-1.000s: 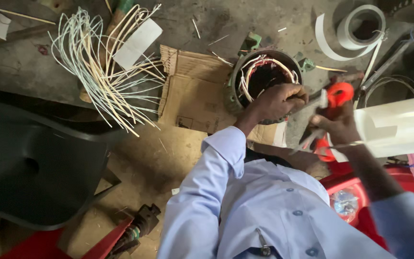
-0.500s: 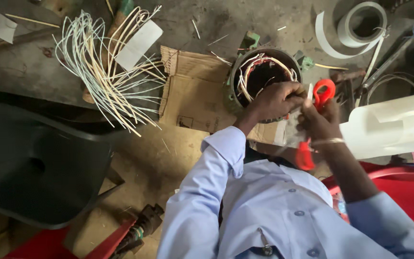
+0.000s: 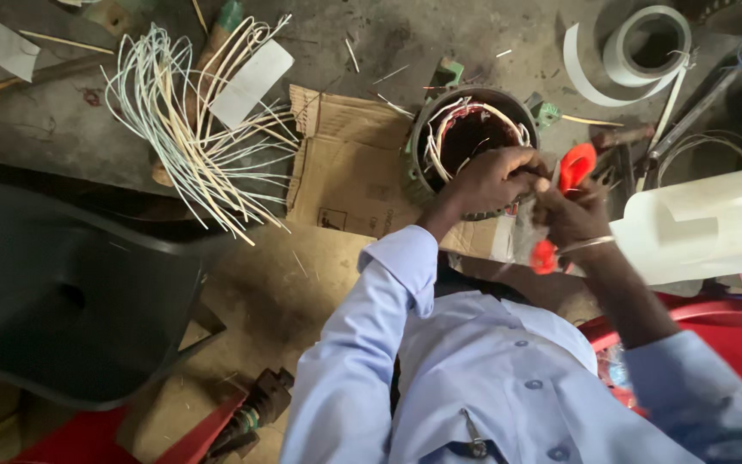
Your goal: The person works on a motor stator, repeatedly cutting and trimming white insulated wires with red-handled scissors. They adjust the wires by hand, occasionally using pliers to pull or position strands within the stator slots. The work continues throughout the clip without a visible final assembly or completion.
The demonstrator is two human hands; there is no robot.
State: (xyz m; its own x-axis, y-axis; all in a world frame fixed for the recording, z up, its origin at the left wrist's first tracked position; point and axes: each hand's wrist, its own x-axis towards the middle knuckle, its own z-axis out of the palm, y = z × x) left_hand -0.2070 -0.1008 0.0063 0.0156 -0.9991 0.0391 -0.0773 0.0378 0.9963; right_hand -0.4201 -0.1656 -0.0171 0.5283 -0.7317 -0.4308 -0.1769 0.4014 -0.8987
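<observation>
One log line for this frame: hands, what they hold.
left hand: on motor stator rim | right hand: holds red-handled scissors | cardboard underneath

Bare floor lies open between the cardboard sheet [image 3: 349, 167] and the dark plastic chair [image 3: 62, 301] at left. Far left, a white wire bundle [image 3: 191, 137] blocks passage. Right, a white plastic container [image 3: 706, 228] crowds the motor stator [image 3: 470, 137].

Soft, even daylight, moderately bright; no hard shadows; the floor left of the fingers [image 3: 521, 172] reads clearly, white sleeving tubes [image 3: 191, 129] sharp there; just right of the fingertips the white plastic sheet [image 3: 706, 223] glares, nearly blown out; the hands show slight motion blur; below them the pale blue shirt [image 3: 508, 378] is soft; edges bend with wide-angle distortion; the dark chair [image 3: 70, 292] is murky.
</observation>
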